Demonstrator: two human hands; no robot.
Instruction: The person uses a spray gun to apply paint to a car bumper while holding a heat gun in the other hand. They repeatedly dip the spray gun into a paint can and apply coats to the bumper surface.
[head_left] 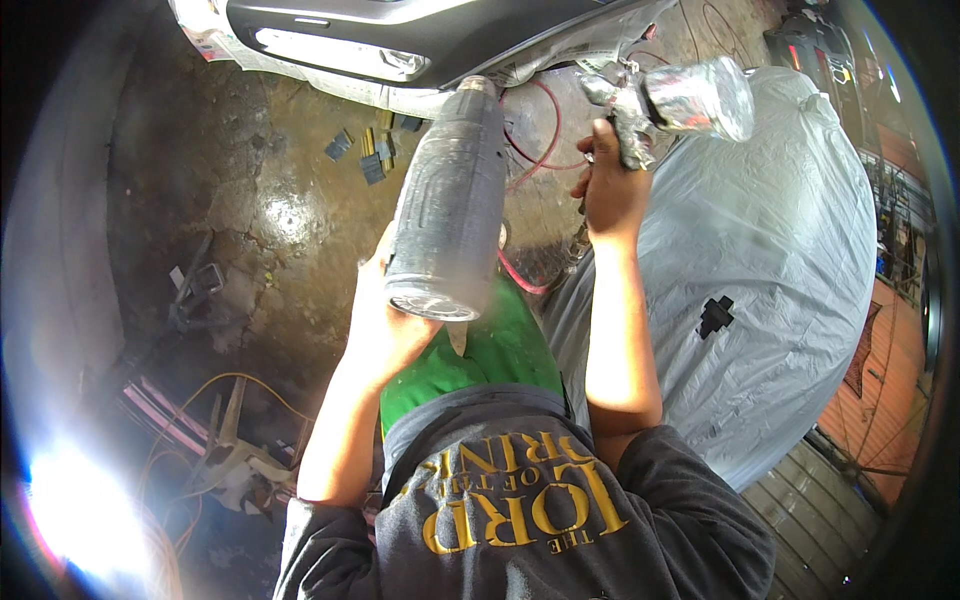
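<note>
My left hand (385, 320) is closed round the underside of a large, scuffed grey bottle-shaped cylinder (450, 190). Its round, ridged end faces me, and its narrow neck points away at the dark car bumper (470, 35). Most of my left fingers are hidden behind it. To the right, my right hand (612, 195) grips the handle of a paint spray gun (632, 125). A clear, shiny cup (700, 98) sticks out sideways from the gun. Whether my finger presses the trigger cannot be made out.
Masking paper (340, 85) edges the bumper. A red hose (548, 150) loops on the stained floor (270, 190) near small grey and yellow pieces (375, 155). Grey plastic sheeting (770, 270) drapes a large shape at right. Yellow cable (215, 385) and a bright light stand at lower left.
</note>
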